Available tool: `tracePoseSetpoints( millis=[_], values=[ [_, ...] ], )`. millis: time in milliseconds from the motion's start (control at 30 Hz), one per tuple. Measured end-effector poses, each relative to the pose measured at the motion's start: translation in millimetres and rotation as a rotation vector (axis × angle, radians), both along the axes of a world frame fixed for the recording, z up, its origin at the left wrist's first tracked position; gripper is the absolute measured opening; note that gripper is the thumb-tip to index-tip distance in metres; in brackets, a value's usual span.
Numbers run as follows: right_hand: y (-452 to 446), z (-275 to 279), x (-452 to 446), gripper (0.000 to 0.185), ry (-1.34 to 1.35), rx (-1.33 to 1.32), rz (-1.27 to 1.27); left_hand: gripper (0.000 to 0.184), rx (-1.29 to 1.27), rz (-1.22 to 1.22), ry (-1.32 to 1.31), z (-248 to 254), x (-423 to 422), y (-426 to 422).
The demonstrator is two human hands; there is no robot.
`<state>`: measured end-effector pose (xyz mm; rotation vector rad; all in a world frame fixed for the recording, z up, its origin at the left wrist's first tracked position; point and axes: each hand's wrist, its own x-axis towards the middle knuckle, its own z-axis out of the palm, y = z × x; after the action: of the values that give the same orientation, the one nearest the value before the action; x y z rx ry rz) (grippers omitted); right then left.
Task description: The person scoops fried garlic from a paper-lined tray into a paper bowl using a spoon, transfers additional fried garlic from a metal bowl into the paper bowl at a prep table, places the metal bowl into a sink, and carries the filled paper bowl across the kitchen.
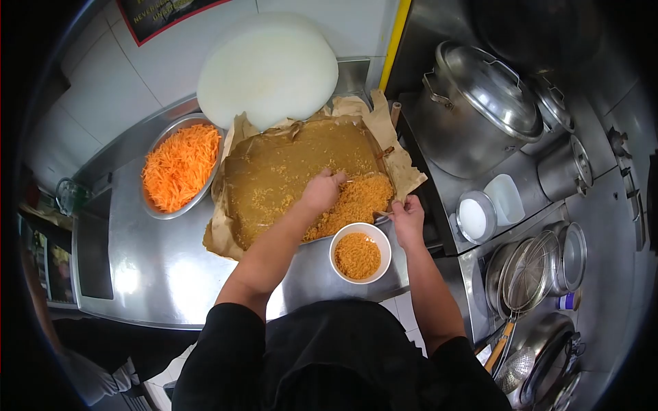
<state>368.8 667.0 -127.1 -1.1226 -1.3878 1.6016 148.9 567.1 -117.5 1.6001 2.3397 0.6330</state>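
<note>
A paper-lined tray point(274, 171) holds a flat brown layer with scattered crumbs. Orange-brown crumbs point(363, 202) are heaped at its near right part. My left hand point(323, 190) is over the tray at the heap's left edge, its fingers closed on something I cannot make out; a thin pale edge shows beside them. At the tray's near right corner, my right hand point(407, 216) pinches the edge of the brown paper point(404, 171). Just in front of the tray, a white bowl point(360, 253) of similar crumbs stands between my forearms.
Left of the tray is a metal bowl of shredded carrot point(179, 168). A white round board point(267, 68) leans on the wall. Pots point(473, 109), a white container point(504, 198) and strainers point(531, 270) are at right. Another person's arm point(41, 301) shows at far left.
</note>
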Motion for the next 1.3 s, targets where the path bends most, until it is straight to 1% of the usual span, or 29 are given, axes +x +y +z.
tracePoseSetpoints(
  millis=[67, 100, 233, 300, 333, 433, 500, 533, 667, 767, 900, 1000, 1067, 1100, 1200, 1233, 1300],
  values=[
    [3.3, -6.6, -0.5, 0.009, -0.01, 0.103, 0.009, 0.037, 0.015, -0.069, 0.007, -5.2, -4.9, -10.0],
    [4.5, -8.5, -0.7, 0.009, -0.015, 0.154, 0.015, 0.037, 0.007, -0.102, 0.029, 0.4, -7.7, -17.8],
    [-0.4, -5.1, 2.2, 0.012, 0.004, 0.102, -0.009, 0.034, -0.033, -0.137, 0.067, 19.9, -31.4, -41.9],
    [-6.1, 3.0, 1.1, 0.015, 0.045, 0.03, -0.039, 0.032, -0.144, 0.032, 0.064, 35.2, -28.6, -48.6],
    [-7.3, 9.4, 1.3, 0.018, -0.004, -0.009, -0.013, 0.031, -0.198, 0.116, 0.064, 42.3, -26.6, -50.4],
    [-4.9, 19.1, 4.8, 0.028, -0.125, -0.101, 0.069, 0.031, -0.29, 0.154, 0.092, 42.5, -13.9, -57.8],
    [-0.5, 21.7, 2.9, 0.033, -0.17, -0.133, 0.142, 0.034, -0.27, 0.071, 0.049, 36.5, 8.1, -62.8],
    [-0.2, 23.0, 1.8, 0.033, -0.149, -0.144, 0.151, 0.035, -0.259, 0.031, 0.028, 35.2, 16.2, -62.4],
    [-4.6, 23.6, -3.8, 0.034, -0.106, -0.153, 0.154, 0.036, -0.344, -0.035, -0.118, 44.5, 27.5, -53.1],
    [-12.1, 32.3, -3.8, 0.035, -0.106, -0.142, 0.138, 0.035, -0.348, -0.001, -0.219, 33.5, 17.8, -49.3],
    [-24.6, 46.8, 6.8, 0.041, -0.143, -0.124, 0.168, 0.031, -0.352, 0.052, -0.186, 46.5, 6.3, -49.5],
    [-28.1, 21.7, 23.0, 0.041, -0.216, -0.019, 0.148, 0.032, -0.354, 0.086, -0.156, 62.8, -0.9, -51.2],
    [-33.0, 15.2, 39.1, 0.035, -0.344, 0.076, 0.23, 0.032, -0.363, 0.099, -0.166, 72.4, -5.1, -52.5],
    [-37.3, 19.4, 42.9, 0.032, -0.409, 0.122, 0.27, 0.032, -0.338, 0.105, -0.179, 75.5, -7.3, -54.2],
    [-49.7, 34.3, 54.3, 0.022, -0.493, 0.159, 0.359, 0.032, -0.26, 0.104, -0.208, 81.6, -11.4, -65.1],
    [-53.6, 41.6, 55.1, 0.018, -0.486, 0.171, 0.37, 0.031, -0.229, 0.092, -0.207, 83.4, -11.5, -69.7],
    [-53.0, 38.8, 56.1, 0.017, -0.496, 0.192, 0.385, 0.031, -0.201, 0.058, -0.204, 92.3, -7.1, -80.7]
  ],
)
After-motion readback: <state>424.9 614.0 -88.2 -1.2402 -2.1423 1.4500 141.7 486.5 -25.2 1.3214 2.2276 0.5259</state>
